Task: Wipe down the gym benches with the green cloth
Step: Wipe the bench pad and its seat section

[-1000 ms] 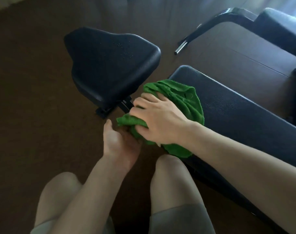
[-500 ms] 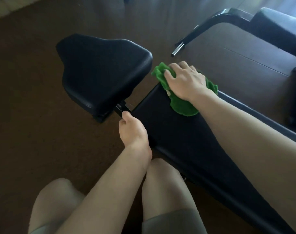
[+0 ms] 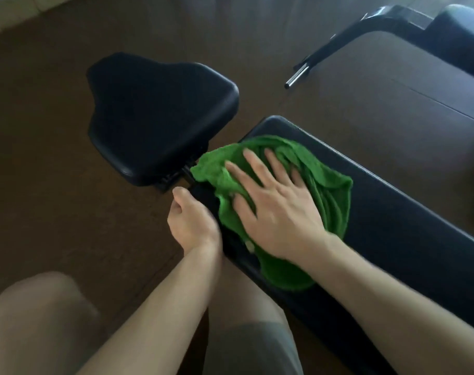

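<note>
Green cloth (image 3: 279, 196): spread on near end of black bench pad (image 3: 392, 228), beside seat pad (image 3: 154, 120).
Right hand (image 3: 276, 212): flat, fingers splayed, pressing cloth.
Left hand (image 3: 192, 223): curled round pad's near edge.

Brown floor (image 3: 68, 212) with seam lines; pale strip (image 3: 19, 12) top left; second padded machine (image 3: 463, 36) top right.
</note>
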Available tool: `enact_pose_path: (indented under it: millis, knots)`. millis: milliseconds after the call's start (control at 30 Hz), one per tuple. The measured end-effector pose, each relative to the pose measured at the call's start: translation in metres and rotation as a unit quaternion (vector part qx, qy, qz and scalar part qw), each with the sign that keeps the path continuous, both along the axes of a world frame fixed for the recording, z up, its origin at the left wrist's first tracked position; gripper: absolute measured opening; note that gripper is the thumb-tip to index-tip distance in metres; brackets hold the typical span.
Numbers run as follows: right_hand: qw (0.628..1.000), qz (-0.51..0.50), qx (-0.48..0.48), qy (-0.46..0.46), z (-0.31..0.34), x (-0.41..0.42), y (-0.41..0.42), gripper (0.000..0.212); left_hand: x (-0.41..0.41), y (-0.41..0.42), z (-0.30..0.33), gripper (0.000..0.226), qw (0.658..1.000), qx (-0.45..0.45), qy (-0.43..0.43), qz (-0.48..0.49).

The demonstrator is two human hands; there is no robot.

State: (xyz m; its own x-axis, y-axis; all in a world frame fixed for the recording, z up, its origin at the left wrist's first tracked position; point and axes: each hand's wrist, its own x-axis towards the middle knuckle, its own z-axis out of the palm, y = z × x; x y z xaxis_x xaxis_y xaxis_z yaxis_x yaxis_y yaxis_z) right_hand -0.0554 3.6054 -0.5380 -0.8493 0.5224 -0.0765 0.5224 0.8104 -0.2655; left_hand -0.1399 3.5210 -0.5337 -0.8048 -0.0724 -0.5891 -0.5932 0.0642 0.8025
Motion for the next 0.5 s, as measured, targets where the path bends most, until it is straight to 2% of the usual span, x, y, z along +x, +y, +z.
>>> enact_pose_path:
  millis: [133, 200, 267, 333, 400, 500]
  knots:
    - [0.999, -0.049, -0.017, 0.005, -0.002, -0.074, 0.042, 0.057, -0.001, -0.008, 0.0, 0.035, 0.998, 0.015, -0.024, -0.05]
    - [0.997, -0.078, -0.01, 0.002, -0.003, -0.084, 0.042, 0.056, -0.005, -0.015, -0.002, 0.039, 0.996, 0.021, -0.044, -0.078]
    - [0.995, -0.096, 0.002, 0.004, -0.002, -0.064, 0.02, 0.06, -0.008, -0.02, -0.004, 0.051, 0.993, 0.037, -0.055, -0.103]
    - [0.996, -0.089, 0.03, -0.001, 0.002, -0.027, -0.019, 0.063, -0.01, -0.022, -0.006, 0.051, 0.991, 0.05, -0.047, -0.117]
    - [0.996, -0.084, 0.034, -0.011, 0.004, 0.0, -0.05, 0.065, -0.014, -0.021, -0.012, 0.041, 0.99, 0.062, -0.024, -0.126]
    - [0.994, -0.103, 0.027, -0.024, 0.004, 0.0, -0.054, 0.064, -0.023, -0.026, -0.016, 0.026, 0.983, 0.067, -0.033, -0.169]
